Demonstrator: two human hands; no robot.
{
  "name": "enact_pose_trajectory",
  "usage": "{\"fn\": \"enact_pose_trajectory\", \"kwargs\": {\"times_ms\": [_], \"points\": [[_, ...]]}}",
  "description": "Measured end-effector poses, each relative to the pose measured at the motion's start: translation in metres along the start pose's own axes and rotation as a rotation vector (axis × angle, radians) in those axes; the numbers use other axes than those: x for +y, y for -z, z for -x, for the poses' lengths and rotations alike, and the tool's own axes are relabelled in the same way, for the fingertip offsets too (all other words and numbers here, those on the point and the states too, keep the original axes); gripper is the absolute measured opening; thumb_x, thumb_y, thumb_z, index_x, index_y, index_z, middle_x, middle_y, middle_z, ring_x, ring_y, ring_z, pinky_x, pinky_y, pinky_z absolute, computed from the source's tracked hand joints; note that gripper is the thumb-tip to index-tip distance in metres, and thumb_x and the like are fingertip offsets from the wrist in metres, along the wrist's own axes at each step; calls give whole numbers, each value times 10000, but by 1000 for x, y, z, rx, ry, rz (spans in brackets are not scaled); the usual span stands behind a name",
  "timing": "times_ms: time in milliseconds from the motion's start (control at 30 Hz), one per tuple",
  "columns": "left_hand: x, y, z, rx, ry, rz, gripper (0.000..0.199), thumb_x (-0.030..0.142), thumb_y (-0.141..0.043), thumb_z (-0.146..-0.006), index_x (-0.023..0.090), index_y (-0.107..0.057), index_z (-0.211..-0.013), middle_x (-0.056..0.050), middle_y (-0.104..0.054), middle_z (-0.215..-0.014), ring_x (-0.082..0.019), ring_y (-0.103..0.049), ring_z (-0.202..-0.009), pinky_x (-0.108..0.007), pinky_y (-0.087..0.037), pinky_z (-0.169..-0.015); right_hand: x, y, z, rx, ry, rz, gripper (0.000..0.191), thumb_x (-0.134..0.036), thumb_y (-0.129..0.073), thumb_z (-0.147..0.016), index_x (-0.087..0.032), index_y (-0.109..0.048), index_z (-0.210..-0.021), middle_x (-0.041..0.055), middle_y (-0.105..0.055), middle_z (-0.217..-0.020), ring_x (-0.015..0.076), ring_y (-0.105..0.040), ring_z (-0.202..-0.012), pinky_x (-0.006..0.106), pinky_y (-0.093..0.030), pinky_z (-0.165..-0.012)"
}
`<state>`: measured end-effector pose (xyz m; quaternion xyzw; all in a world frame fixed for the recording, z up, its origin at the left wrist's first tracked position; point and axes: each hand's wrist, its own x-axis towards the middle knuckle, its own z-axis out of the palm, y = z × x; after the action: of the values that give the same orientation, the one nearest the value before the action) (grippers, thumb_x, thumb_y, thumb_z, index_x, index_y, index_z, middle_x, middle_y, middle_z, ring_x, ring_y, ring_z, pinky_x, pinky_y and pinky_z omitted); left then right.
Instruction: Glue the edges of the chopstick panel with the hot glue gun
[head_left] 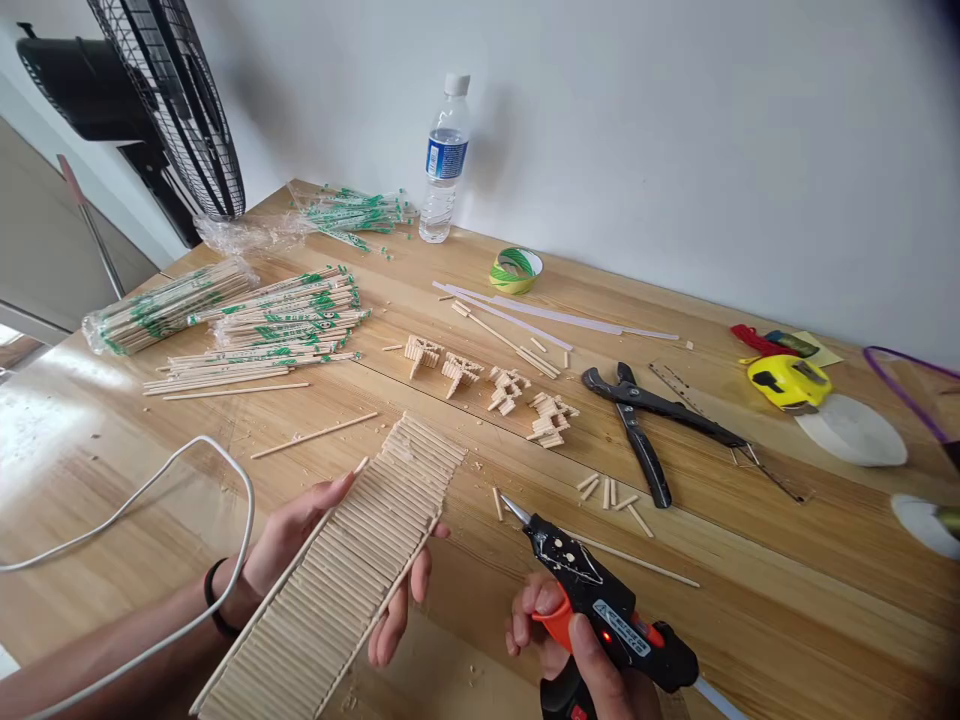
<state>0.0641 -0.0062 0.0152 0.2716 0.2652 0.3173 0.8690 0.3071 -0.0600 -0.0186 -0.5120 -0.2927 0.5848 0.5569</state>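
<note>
Above the near tabletop [787, 620], the left hand [281, 545] is supporting a slatted wooden-stick panel [352, 560], its grip curling around both long edges. To its right, the right hand [594, 660] is clasping a hot-glue gun [585, 580] in a snug grip.

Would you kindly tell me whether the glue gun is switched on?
The glue gun appears switched on: a red light glows on its side, while the right hand holds it.
</note>
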Motion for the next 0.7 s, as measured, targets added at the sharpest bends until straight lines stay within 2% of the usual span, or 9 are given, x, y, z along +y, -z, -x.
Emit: {"fn": "enact_pose_trajectory", "kwargs": {"times_ms": [100, 267, 400, 500, 600, 700], "points": [[-6, 0, -5, -97, 52, 142, 779, 754, -366, -956, 102, -664, -1260, -190, -754, -1041, -301, -743, -739, -401, -560, -686, -4, -1, 2, 29, 3, 20, 286, -514, -678, -950, -246, -670, -852, 9, -553, -821, 174, -561, -644, 343, -499, -584], [-14, 2, -7, -91, 141, 201, 707, 734, -439, -975, 163, -671, -1320, -152, -732, -1212, -280, -768, -884, -384, -563, -793, -5, -7, 8, 77, 11, 82, 266, -492, -706, -939, -239, -627, -919, 12, -593, -867, 155, -575, -639, 322, -500, -585], [-23, 0, -6, -140, 174, 199, 739, 763, -421, -976, 152, -674, -1308, -159, -740, -1196, -269, -766, -852, -367, -575, -761, -2, -9, 9, 78, 10, 159, 284, -489, -733, -926, -243, -594, -951, 3, -623, -862, 150, -588, -640, 327, -509, -625], [-31, -7, -4, -138, 221, 138, 829, 800, -308, -982, 109, -710, -1202, -152, -765, -1034, -252, -738, -749, -338, -554, -703, -2, -11, 10, 115, 19, 212, 291, -477, -757, -917, -245, -590, -978, -2, -641, -883, 142, -590, -639, 323, -505, -642], [-36, -18, 0, -114, 293, -24, 869, 747, -160, -1028, 92, -726, -1109, -112, -739, -793, -221, -683, -673, -299, -505, -674, -7, -14, 11, 167, 61, 257, 361, -494, -811, -863, -241, -595, -1001, -1, -638, -929, 123, -556, -629, 311, -494, -624], [-37, -30, 5, -77, 313, -157, 789, 725, -168, -1040, 136, -693, -1049, -68, -698, -765, -207, -639, -665, -323, -513, -735, -10, -17, 12, 158, 109, 372, 407, -497, -847, -818, -231, -604, -1006, -28, -592, -821, 126, -521, -615, 303, -461, -595]]}}
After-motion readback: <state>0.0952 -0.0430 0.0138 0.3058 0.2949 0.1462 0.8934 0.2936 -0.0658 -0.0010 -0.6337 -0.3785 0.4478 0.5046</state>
